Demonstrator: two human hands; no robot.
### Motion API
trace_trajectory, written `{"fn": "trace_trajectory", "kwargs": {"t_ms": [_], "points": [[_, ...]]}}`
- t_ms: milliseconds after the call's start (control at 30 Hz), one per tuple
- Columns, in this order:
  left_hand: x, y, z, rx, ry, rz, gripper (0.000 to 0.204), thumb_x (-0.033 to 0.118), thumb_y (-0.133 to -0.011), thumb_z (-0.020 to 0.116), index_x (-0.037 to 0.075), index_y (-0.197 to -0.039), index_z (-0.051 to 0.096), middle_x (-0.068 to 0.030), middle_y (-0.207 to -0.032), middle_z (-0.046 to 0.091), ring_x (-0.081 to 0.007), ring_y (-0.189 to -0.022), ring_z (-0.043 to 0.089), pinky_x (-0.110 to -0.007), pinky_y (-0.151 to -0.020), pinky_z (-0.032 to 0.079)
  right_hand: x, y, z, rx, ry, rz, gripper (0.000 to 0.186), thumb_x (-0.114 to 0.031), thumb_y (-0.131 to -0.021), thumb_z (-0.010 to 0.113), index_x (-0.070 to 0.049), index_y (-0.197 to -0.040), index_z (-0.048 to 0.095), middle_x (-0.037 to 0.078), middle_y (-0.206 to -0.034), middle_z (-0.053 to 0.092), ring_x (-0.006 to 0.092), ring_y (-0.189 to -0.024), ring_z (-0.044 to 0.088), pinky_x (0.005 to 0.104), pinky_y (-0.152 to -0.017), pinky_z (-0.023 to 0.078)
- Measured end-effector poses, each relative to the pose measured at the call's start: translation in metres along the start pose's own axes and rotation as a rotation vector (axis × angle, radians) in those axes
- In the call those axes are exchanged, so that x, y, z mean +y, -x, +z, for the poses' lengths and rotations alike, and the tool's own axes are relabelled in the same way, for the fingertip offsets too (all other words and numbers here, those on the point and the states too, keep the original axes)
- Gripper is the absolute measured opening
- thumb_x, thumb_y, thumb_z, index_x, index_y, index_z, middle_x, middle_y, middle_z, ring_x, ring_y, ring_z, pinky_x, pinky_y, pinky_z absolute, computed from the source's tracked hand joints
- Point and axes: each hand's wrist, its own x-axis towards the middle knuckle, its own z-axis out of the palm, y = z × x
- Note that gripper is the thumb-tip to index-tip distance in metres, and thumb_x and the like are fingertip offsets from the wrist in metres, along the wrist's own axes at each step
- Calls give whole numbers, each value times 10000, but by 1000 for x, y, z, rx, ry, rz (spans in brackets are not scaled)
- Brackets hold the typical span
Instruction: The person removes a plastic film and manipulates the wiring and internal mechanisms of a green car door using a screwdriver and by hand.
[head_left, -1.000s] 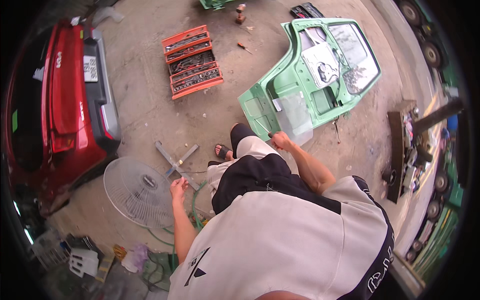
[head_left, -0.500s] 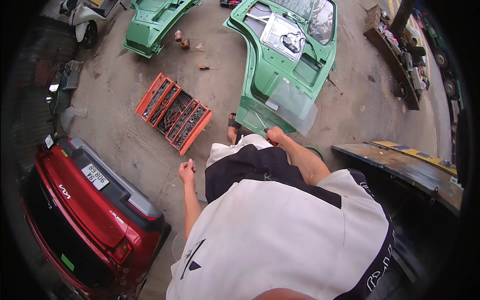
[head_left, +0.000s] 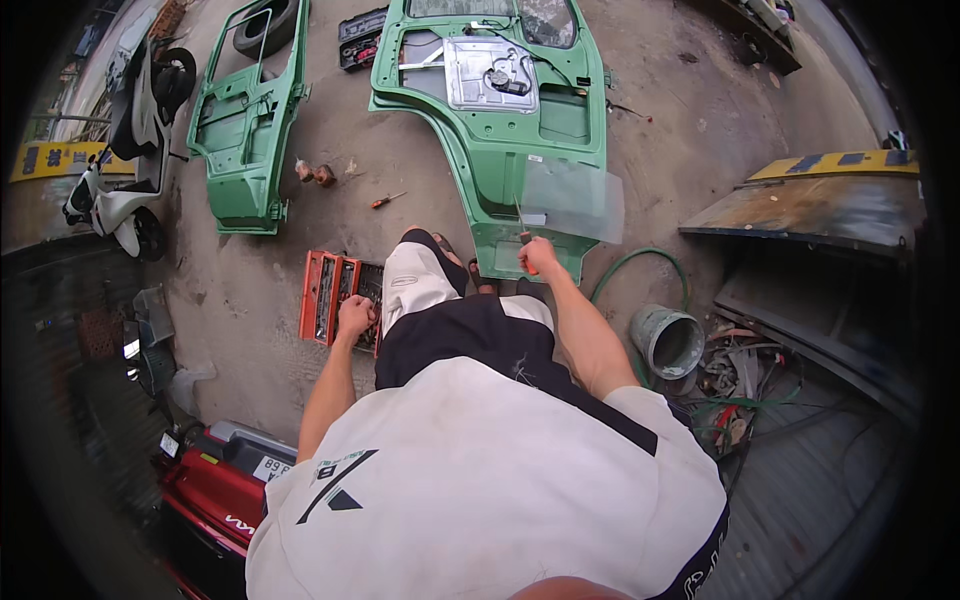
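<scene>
My right hand (head_left: 536, 258) is closed on a screwdriver (head_left: 524, 230) with a dark and orange handle, its shaft pointing up over the lower part of a green vehicle door (head_left: 490, 150). A translucent sheet (head_left: 570, 195) lies on that door. My left hand (head_left: 356, 318) hangs beside my left thigh, fingers curled; whatever it may hold is hidden. Below it on the ground is an open orange toolbox (head_left: 318, 295) of sockets and tools, partly hidden by my leg and arm.
Around me are a second green door (head_left: 240, 200), white scooter (head_left: 135, 210), black case (head_left: 360, 40), loose screwdriver (head_left: 388, 200), grey bucket (head_left: 665, 340), green hose (head_left: 625, 262), rusty metal plate (head_left: 800, 215) and red car (head_left: 205, 500).
My view has swung round: the red car dropped to the lower left and the scooter came into view. The toolbox now lies under my left hand. My right hand keeps the screwdriver.
</scene>
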Motion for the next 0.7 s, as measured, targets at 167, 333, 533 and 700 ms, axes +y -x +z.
{"fn": "trace_trajectory", "kwargs": {"t_ms": [167, 333, 533, 700], "points": [[54, -92, -16, -51, -92, 35, 188, 117, -1005, 528, -1, -944, 661, -53, -656, 627, -148, -535, 580, -313, -509, 478, 74, 20, 21, 193, -175, 369, 90, -23, -795, 646, 17, -871, 672, 157, -776, 641, 280, -637, 683, 422, -525, 550], [151, -148, 62, -485, 112, 202, 186, 118, -1043, 480, 6, -1007, 624, -71, -695, 646, -144, -564, 598, -300, -558, 510, 126, 9, 12, 302, 404, 220, 246, -102, -743, 685, 54, -922, 750, 251, -978, 729, 386, -893, 728, 484, -758, 588], [171, -212, -42, -569, 27, 330, 195, 116, -1060, 475, 1, -1062, 632, -60, -714, 643, -132, -606, 593, -284, -590, 498, -34, -30, 174, 376, 552, 416, 461, -280, -859, 592, 23, -1186, 707, 278, -1262, 675, 414, -1248, 619, 485, -1041, 491], [129, -301, -189, -284, 145, -3, 211, 96, -1063, 442, 19, -1092, 636, -58, -732, 654, -129, -584, 589, -287, -559, 500, -206, -73, 222, 200, 254, 54, 383, -31, -748, 731, -1, -1125, 675, 115, -850, 703, 187, -722, 681, 347, -626, 535]]}}
